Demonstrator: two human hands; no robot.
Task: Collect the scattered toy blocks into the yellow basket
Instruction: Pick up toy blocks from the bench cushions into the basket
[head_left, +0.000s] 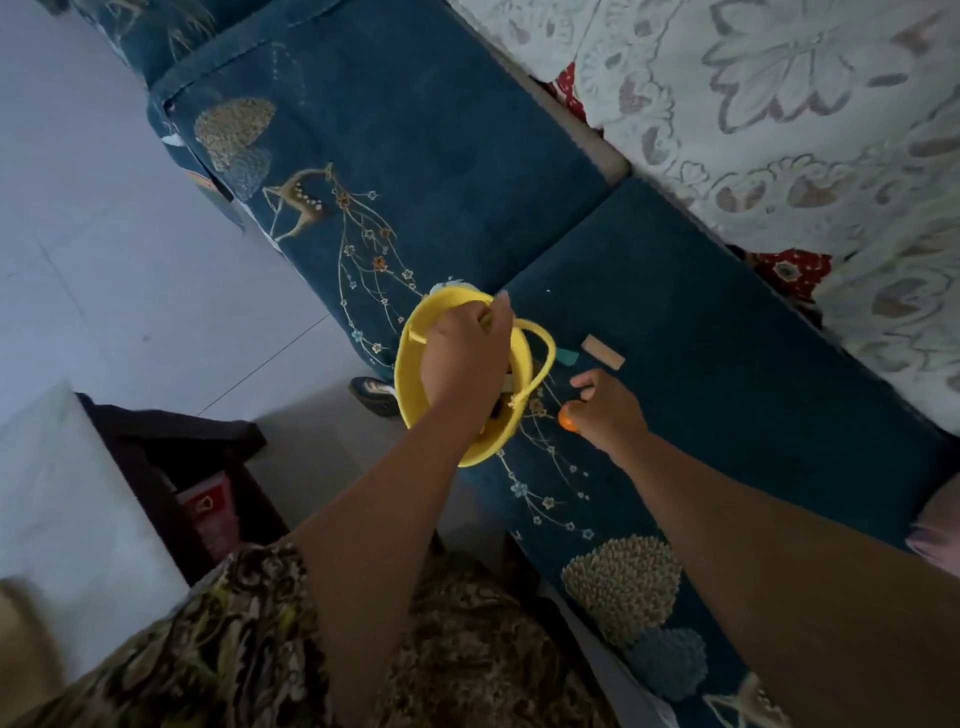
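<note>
A yellow basket (415, 374) hangs over the front edge of a dark blue sofa cushion. My left hand (462, 353) grips one of its handles from above; the other handle (543, 358) loops free to the right. Dark shapes show inside the basket, mostly hidden by my hand. My right hand (605, 410) is just right of the basket, fingers curled round an orange block (568, 422). A tan wooden block (602, 352) and a teal block (567, 357) lie on the cushion just beyond my right hand.
The blue embroidered sofa seat (727, 374) runs diagonally, with a lace-covered backrest (779, 130) at the upper right. A dark low table (171, 457) with a red packet stands at the lower left on a pale tiled floor (104, 260). A shoe (371, 395) shows under the basket.
</note>
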